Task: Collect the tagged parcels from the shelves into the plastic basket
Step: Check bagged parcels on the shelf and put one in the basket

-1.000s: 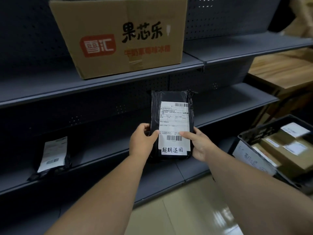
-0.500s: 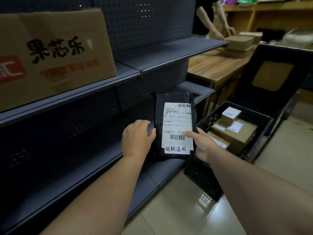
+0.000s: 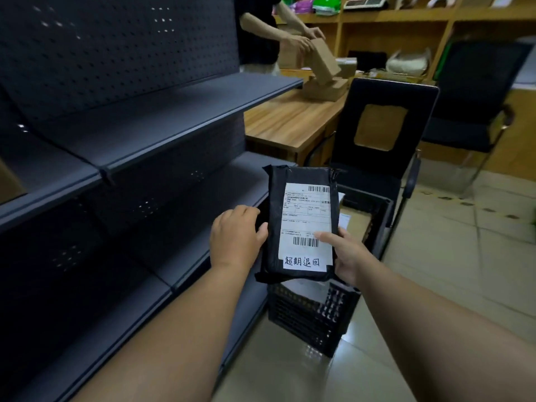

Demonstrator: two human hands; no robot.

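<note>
Both hands hold one black parcel [image 3: 301, 224] upright above the black plastic basket [image 3: 316, 317] on the floor. The left hand [image 3: 235, 237] grips its left edge, fingers hidden behind; the right hand [image 3: 346, 253] clamps the right edge, thumb on the white label [image 3: 307, 224]. The parcel covers most of the basket's contents. Dark shelves [image 3: 162, 117] stand at left, cut off by the frame.
</note>
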